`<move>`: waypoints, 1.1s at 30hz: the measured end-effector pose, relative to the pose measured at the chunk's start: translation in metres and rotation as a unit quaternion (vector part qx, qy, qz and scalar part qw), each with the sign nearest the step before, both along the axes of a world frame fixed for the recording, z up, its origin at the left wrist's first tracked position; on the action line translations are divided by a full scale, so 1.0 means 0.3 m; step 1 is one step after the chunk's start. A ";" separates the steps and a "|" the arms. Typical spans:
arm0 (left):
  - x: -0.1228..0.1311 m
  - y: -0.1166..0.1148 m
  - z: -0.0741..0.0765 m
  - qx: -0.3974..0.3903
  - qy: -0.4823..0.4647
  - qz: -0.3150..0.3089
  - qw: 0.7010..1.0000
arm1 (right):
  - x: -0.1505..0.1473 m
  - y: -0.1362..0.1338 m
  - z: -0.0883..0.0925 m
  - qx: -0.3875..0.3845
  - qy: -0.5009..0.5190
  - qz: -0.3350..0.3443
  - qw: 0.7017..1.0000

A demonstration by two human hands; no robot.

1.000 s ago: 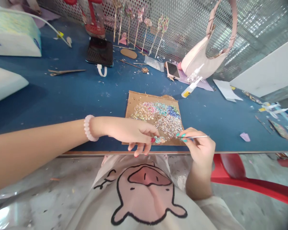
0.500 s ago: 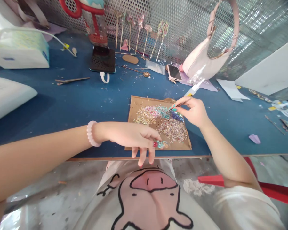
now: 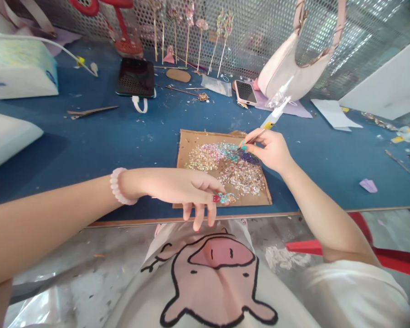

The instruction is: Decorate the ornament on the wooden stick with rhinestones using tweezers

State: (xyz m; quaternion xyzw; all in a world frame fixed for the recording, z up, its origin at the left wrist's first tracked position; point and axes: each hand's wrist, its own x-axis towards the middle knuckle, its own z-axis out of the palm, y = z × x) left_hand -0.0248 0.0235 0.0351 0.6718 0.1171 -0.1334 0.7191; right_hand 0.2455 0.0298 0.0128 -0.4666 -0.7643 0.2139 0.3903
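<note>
My left hand [image 3: 177,187] is over the near edge of a cardboard sheet [image 3: 187,136], pinching a small ornament [image 3: 227,197] crusted with teal and gold flakes. Its other fingers hang down over the table edge. My right hand [image 3: 271,148] grips slim metal tweezers [image 3: 254,136], their tips down at the teal flakes [image 3: 228,150] on the cardboard. Around these lie pale gold and pink flakes [image 3: 205,157], dark blue flakes [image 3: 249,157] and a pinkish-silver heap [image 3: 244,176]. A white tube with a yellow label [image 3: 275,114] shows just beyond my right hand; I cannot tell whether they touch.
Scissors [image 3: 92,111], a black phone [image 3: 135,76] and a pink-cased phone [image 3: 246,92] lie on the blue table. Several decorated sticks [image 3: 187,41] stand at the perforated metal back. A white handbag [image 3: 290,73] is at the back right, a tissue pack [image 3: 23,68] at left.
The camera view has shifted slightly. My left hand keeps its pinch on the ornament, and the tweezers in my right hand stay at the teal flakes with only a small movement.
</note>
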 end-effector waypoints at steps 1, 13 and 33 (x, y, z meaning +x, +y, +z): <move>-0.001 0.000 0.001 0.002 0.001 0.002 1.000 | 0.001 0.001 -0.001 0.000 0.001 0.001 1.000; -0.002 -0.002 0.010 0.017 0.009 0.004 1.000 | 0.003 0.003 -0.006 -0.005 0.019 0.002 1.000; -0.004 -0.002 0.011 0.022 0.010 0.001 1.000 | 0.001 0.003 -0.011 -0.019 0.027 -0.007 0.999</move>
